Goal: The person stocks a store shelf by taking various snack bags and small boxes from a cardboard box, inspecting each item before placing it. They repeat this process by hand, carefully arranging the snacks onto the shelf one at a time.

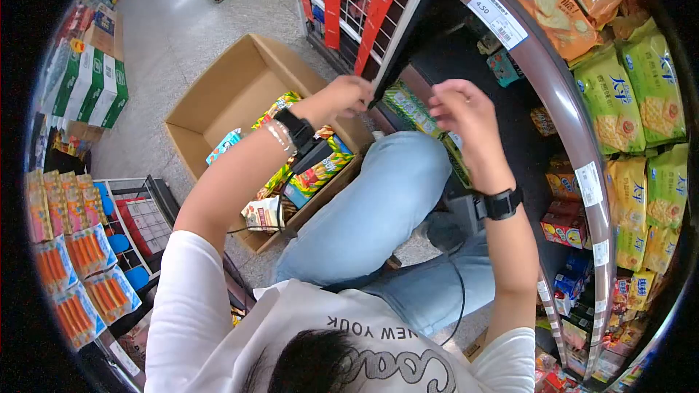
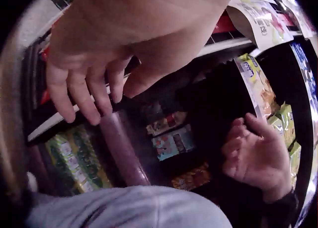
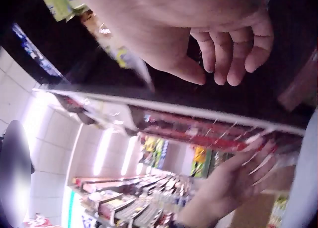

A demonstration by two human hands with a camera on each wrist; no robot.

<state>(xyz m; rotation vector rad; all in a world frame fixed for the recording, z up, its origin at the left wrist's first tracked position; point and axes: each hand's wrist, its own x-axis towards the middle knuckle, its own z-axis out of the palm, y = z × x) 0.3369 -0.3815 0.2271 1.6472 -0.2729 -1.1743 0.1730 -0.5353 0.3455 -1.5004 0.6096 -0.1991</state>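
Observation:
My left hand (image 1: pixel 342 98) hangs over the near side of a cardboard box (image 1: pixel 207 91), its fingers loosely bent around nothing. In the box lie yellow-green and red snack packs (image 1: pixel 320 175), a blue pack (image 1: pixel 223 147) and a white pouch (image 1: pixel 262 214). My right hand (image 1: pixel 467 120) is raised in front of the dark shelf unit, fingers relaxed with nothing in them. Between the hands, green patterned packs (image 1: pixel 409 108) sit on the lowest shelf; the left wrist view shows these green packs (image 2: pixel 79 161) below the left fingers. A teal pack (image 2: pixel 173 142) lies deeper on a shelf.
Curved shelf edges with price tags (image 1: pixel 497 18) rise at the right, carrying yellow and green cracker bags (image 1: pixel 611 105). A wire rack with red strips (image 1: pixel 331 0) stands ahead. My bent knee (image 1: pixel 408 164) is between box and shelf. Stacked cartons (image 1: pixel 91 84) stand at the left.

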